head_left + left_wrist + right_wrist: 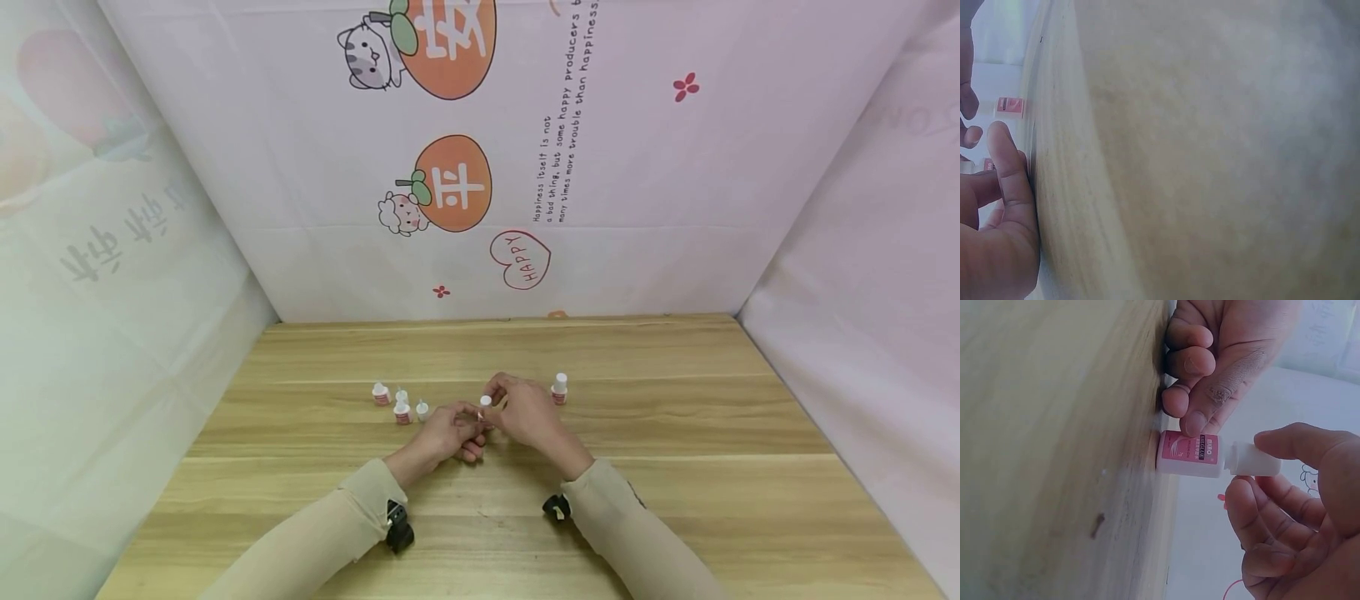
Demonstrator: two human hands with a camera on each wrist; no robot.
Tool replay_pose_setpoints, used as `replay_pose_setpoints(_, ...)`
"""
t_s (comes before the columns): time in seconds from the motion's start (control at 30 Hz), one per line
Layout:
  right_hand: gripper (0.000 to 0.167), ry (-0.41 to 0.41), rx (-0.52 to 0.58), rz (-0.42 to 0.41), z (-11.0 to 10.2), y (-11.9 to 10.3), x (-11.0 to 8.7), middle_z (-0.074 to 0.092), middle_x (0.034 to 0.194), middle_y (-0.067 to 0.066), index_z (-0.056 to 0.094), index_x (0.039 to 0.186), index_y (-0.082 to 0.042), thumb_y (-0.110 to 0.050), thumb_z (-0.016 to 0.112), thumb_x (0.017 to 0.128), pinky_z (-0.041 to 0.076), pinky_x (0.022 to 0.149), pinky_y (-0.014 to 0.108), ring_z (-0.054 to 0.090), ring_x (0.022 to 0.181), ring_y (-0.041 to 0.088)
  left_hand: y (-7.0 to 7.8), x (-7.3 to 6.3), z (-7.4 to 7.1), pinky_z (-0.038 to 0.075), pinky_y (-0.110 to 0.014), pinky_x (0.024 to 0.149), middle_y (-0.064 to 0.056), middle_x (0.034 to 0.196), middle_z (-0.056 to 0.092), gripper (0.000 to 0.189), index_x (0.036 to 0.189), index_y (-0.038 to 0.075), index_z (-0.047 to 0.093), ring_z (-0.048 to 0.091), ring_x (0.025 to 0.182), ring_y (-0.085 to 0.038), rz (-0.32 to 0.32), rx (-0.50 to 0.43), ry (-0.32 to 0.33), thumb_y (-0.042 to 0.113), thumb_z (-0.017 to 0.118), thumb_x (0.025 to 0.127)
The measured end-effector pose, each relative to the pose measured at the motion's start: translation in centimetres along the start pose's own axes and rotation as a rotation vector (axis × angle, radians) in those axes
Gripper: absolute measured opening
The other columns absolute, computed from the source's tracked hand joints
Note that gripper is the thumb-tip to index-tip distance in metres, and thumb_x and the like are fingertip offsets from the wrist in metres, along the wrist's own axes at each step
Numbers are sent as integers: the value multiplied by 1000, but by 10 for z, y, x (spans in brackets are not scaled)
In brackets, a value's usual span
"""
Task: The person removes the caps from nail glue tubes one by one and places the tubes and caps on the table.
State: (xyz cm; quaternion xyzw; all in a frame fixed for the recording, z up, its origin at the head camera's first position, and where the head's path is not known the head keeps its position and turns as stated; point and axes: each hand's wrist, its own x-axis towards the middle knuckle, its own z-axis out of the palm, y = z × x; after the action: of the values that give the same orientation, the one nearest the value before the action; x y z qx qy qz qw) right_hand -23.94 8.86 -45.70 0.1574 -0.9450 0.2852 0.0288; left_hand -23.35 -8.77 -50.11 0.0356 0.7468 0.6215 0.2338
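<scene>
A small white glue bottle (1191, 464) with a pink label stands upright on the table between both hands. My left hand (448, 432) holds its body low down, the thumb against the label in the right wrist view. My right hand (528, 414) pinches the white cap (1254, 461) between thumb and fingers. A bit of the neck shows under the cap; whether the cap is loose I cannot tell. In the left wrist view the held bottle is mostly hidden behind my left fingers (1013, 169).
Several similar bottles (402, 413) stand to the left of my left hand, some with thin bare nozzles. Another capped bottle (559, 392) stands just beyond my right hand. Printed white cloth (615, 250) walls the wooden table (480, 533) at the back and sides.
</scene>
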Motion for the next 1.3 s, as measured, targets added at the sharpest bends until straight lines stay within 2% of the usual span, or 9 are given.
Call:
replay_pose_setpoints(0.27, 18, 1, -2, 0, -1, -2, 0, 71, 91, -6, 66, 96, -25, -33, 78, 85, 45, 61, 25, 56, 70, 10, 0, 0, 0, 62, -26, 59, -12, 85, 68, 21, 122, -3, 57, 68, 63, -12, 1, -8, -6, 4, 50, 103)
replay_pose_setpoints(0.9, 17, 0, 9, -16, -1, -1, -1, 71, 90, -6, 65, 95, -24, -30, 77, 86, 43, 58, 24, 53, 65, 10, -2, 0, -1, 62, -26, 60, -12, 87, 66, 22, 124, -2, 56, 68, 64, -12, 4, -6, -10, 4, 49, 103)
replay_pose_setpoints(1.03, 16, 1, 5, -32, 0, 0, -1, 72, 93, -5, 65, 97, -24, -28, 76, 86, 45, 60, 25, 56, 69, 10, -2, 1, -1, 62, -26, 59, -11, 86, 66, 22, 124, -3, 55, 67, 63, -12, 4, -18, -14, 4, 49, 103)
replay_pose_setpoints(1.2, 19, 5, 12, -12, 1, 1, 0, 71, 91, -6, 66, 97, -25, -32, 78, 85, 47, 64, 26, 58, 73, 11, -2, 1, -1, 61, -25, 59, -10, 84, 66, 22, 123, -2, 56, 67, 63, -11, -2, -21, -14, 4, 50, 103)
replay_pose_setpoints(1.3, 18, 4, 13, -9, 1, 1, 0, 71, 90, -6, 65, 96, -24, -31, 78, 85, 46, 63, 26, 57, 71, 10, -2, 1, 0, 61, -25, 58, -10, 84, 66, 21, 123, -2, 56, 67, 63, -12, -2, -21, -10, 3, 50, 103)
